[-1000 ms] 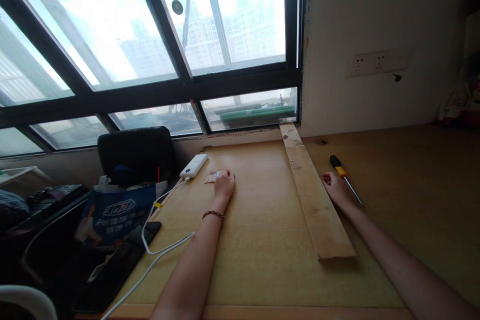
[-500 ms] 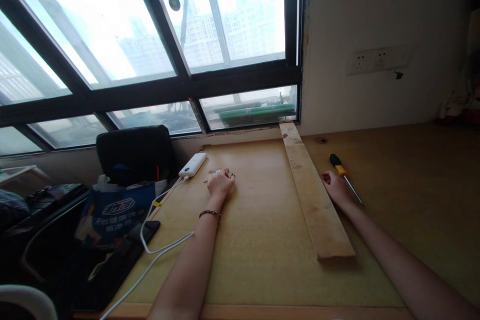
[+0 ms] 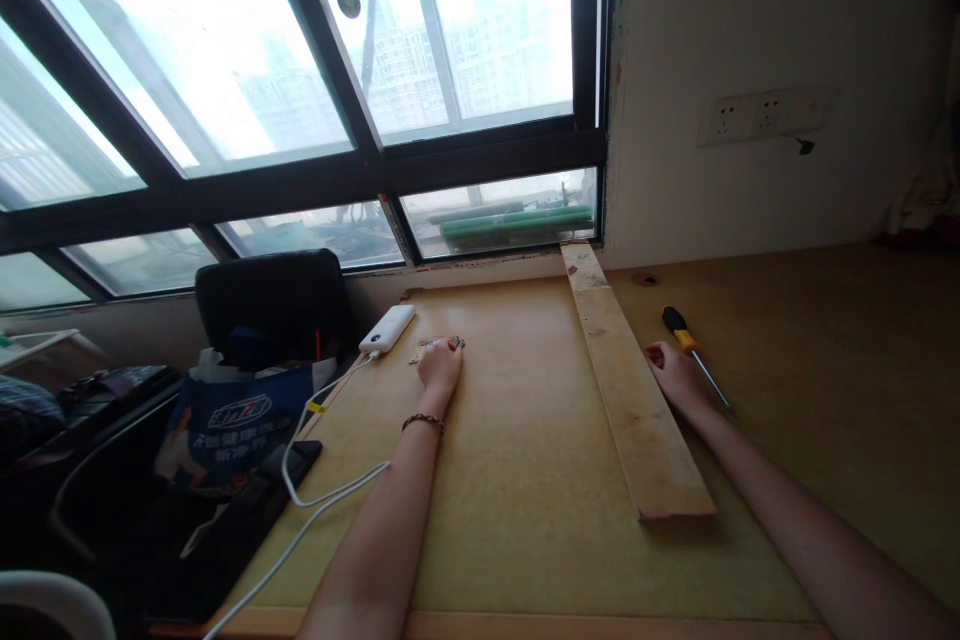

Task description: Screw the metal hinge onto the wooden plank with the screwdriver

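My left hand (image 3: pixel 440 366) is over a small cluster of little metal and pale pieces (image 3: pixel 424 350), too small to name. Its fingers are bent and pressed together, and what is in them is hidden. A long flat wooden board (image 3: pixel 628 375) lies lengthwise on the table, its far end at the window sill. Just right of the board's edge rests my right hand (image 3: pixel 679 378), its fingers curled with nothing showing in them. Beside that hand lies a screwdriver (image 3: pixel 680 331) with a black and yellow handle, its shaft pointing toward me.
A white power bank (image 3: pixel 387 328) with a white cable (image 3: pixel 330 498) sits at the table's left edge. Left of the yellowish table (image 3: pixel 517 540) are a black chair (image 3: pixel 271 298) and a blue bag (image 3: pixel 225 425). Wall sockets (image 3: pixel 750 115) are at the right.
My left hand has shifted very slightly over the small pieces, its fingers drawn in a little. My right hand, the board and the screwdriver keep their places relative to each other.
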`<state>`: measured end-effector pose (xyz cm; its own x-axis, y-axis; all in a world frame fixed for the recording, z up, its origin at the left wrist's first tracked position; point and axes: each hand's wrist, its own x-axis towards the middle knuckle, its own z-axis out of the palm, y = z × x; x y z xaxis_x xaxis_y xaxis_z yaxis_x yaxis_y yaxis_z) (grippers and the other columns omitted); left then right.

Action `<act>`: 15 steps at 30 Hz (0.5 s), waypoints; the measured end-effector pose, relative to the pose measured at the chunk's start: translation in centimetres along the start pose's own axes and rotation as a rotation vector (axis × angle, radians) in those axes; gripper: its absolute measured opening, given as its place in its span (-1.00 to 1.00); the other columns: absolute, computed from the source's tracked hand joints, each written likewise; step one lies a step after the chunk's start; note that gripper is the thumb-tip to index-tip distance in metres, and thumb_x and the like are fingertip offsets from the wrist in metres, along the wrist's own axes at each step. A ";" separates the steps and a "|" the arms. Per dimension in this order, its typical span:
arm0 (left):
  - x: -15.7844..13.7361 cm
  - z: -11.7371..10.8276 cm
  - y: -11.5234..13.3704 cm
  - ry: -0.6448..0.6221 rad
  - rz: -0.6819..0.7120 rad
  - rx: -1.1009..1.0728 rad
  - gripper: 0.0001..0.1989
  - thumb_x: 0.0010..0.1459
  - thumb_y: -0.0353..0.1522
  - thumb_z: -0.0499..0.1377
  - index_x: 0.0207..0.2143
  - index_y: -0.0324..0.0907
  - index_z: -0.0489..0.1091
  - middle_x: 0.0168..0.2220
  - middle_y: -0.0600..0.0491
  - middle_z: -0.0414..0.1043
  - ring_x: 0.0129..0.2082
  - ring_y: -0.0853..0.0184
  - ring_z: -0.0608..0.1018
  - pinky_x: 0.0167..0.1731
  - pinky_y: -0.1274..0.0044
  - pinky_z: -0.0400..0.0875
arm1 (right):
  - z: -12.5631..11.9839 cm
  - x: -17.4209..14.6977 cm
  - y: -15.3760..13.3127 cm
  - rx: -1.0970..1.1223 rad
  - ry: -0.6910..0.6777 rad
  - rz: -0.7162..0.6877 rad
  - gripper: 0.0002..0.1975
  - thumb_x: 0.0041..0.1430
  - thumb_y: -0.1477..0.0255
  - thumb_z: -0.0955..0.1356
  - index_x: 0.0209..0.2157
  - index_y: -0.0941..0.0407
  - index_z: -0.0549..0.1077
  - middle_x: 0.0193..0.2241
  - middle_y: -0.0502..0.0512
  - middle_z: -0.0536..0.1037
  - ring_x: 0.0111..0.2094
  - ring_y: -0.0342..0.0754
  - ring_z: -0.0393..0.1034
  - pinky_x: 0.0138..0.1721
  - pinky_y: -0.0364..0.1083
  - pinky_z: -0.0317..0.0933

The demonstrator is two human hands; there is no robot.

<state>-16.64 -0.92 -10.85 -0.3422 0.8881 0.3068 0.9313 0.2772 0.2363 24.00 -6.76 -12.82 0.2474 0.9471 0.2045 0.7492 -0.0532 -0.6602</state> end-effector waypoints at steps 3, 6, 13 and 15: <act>0.4 0.3 -0.1 0.019 -0.023 -0.017 -0.73 0.04 -0.23 0.01 -0.38 -0.18 0.43 -0.36 -0.10 0.45 -0.31 0.18 0.47 -0.41 0.47 0.29 | 0.1 0.1 0.0 -0.009 -0.005 -0.002 -0.81 0.06 0.38 0.26 -0.27 0.15 0.36 -0.37 0.12 0.51 -0.37 -0.08 0.40 -0.41 -0.16 0.19; 0.4 0.3 0.0 0.029 -0.032 -0.010 -0.70 0.05 -0.21 0.00 -0.38 -0.19 0.42 -0.36 -0.11 0.44 -0.31 0.16 0.47 -0.43 0.47 0.28 | 0.2 0.2 0.2 -0.008 -0.006 -0.008 -0.81 0.06 0.37 0.26 -0.27 0.15 0.36 -0.36 0.12 0.51 -0.37 -0.08 0.40 -0.40 -0.16 0.20; -1.5 -0.9 1.4 0.118 0.136 0.071 -0.68 0.12 -0.25 -0.07 -0.26 -0.27 0.36 -0.33 -0.14 0.41 -0.30 0.16 0.44 -0.40 0.47 0.24 | 0.2 0.1 0.2 0.011 -0.001 -0.012 -0.82 0.08 0.37 0.25 -0.27 0.14 0.35 -0.36 0.11 0.51 -0.34 -0.09 0.41 -0.37 -0.17 0.22; -2.3 -1.4 2.3 0.123 0.222 0.053 -0.68 0.15 -0.26 -0.10 -0.30 -0.25 0.35 -0.34 -0.13 0.41 -0.31 0.21 0.44 -0.39 0.50 0.22 | 0.2 0.0 0.2 0.024 0.003 -0.015 -0.82 0.07 0.38 0.25 -0.27 0.13 0.36 -0.37 0.11 0.51 -0.34 -0.08 0.41 -0.36 -0.16 0.23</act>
<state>-13.92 -2.86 -9.72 -0.1386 0.8792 0.4559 0.9894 0.1026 0.1028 24.02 -6.69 -13.06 0.2381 0.9469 0.2162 0.7376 -0.0315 -0.6745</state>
